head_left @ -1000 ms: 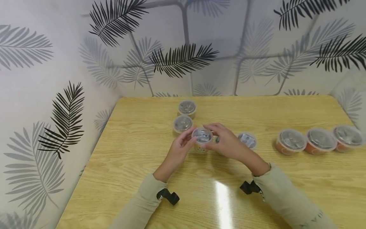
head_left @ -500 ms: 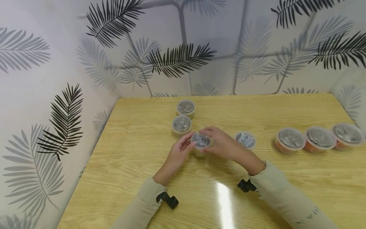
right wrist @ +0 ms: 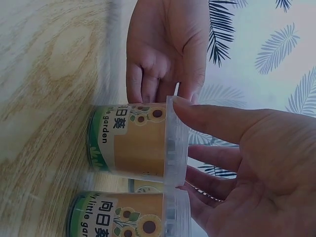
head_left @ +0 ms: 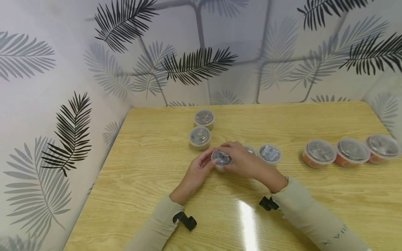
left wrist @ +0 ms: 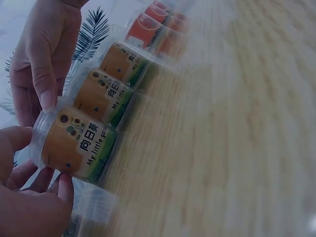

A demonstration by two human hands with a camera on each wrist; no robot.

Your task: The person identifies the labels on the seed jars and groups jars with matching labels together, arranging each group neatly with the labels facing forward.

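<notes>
Both hands hold a small clear-lidded tub [head_left: 221,158] between them. My left hand [head_left: 196,170] grips it from the left, thumb and fingers around the lid rim. From the right, my right hand [head_left: 242,160] has its thumb and fingers at the lid. The tub [left wrist: 79,143] stands upright, its base right at the table, with an orange and green sunflower label reading "My little garden". Beside it, partly behind my right hand, stands a matching tub [right wrist: 126,217]. A third one [head_left: 270,153] follows to the right, a pale packet showing under its lid.
Two tubs with dark contents, a nearer one [head_left: 200,136] and a farther one [head_left: 204,118], stand back left. On the right, three orange-red tubs [head_left: 319,153] form a row. The wooden table [head_left: 141,146] meets a leaf-patterned wall [head_left: 232,80] at its back edge.
The held tub has come slightly nearer to me, with both hands still on it. More of the tub beside my right hand shows now. The other tubs stay in place.
</notes>
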